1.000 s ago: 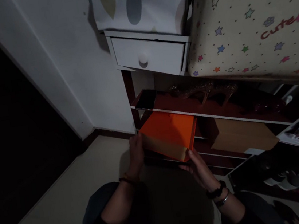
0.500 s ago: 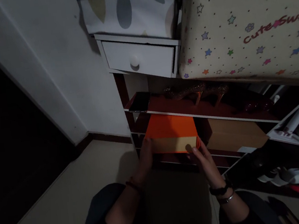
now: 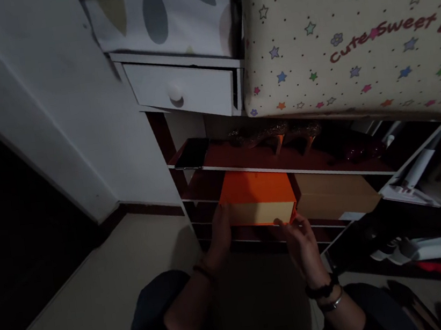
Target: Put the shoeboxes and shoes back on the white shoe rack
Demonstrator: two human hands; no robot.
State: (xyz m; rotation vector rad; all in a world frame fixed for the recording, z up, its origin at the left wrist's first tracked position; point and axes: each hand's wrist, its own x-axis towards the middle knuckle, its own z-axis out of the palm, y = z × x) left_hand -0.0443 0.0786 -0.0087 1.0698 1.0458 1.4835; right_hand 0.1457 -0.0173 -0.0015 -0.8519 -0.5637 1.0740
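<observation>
"It's gripped from two sides: left hand (image 3: 221, 229) on the left end of the orange box (image 3: 257, 195), right hand (image 3: 303, 245) at its front right corner."
"Heavy?"
"Light, I'd guess, and stiff; possibly slippery, so those lower edges look best to hold."
"Where is it?"
"Jutting from the shelf (image 3: 202, 183), just beside the brown box (image 3: 333, 193)."

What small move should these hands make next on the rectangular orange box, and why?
Probably a gentle push straight back on the rectangular orange box: the left hand and right hand are at its front corners, and its cream front face hides part of the front of the dark red, white-edged shelf, suggesting it juts out.
</observation>
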